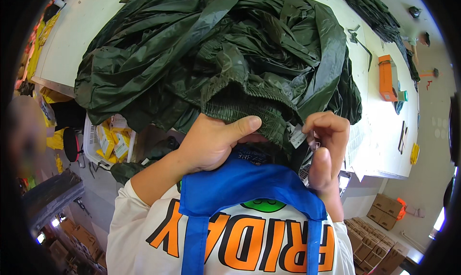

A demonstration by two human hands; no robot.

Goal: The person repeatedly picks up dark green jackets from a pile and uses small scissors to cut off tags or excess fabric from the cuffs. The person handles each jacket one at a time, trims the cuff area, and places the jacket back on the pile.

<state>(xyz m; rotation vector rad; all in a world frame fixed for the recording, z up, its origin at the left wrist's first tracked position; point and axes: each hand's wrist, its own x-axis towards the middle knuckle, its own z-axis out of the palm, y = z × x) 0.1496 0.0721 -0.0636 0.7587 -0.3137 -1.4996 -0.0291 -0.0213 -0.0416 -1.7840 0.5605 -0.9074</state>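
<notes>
A large heap of dark green waterproof garments [158,49] lies in front of me, with a gathered elastic opening [254,99] turned toward me. My left hand [216,140] grips the lower edge of that opening, thumb on top of the fabric and fingers underneath. A small white label [297,135] shows at its right end. Beside the label, my right hand [327,147] is closed in a pinch around a small, shiny metal thing [315,144]. Its fingers mostly cover it, so its kind cannot be made out.
The heap rests on a white table [360,126]. An orange box [386,78] and a green-and-white roll [402,96] stand on its right side. More dark green garments [370,8] lie at the far right. A white basket [91,140] of yellow packets is at the left, below table height.
</notes>
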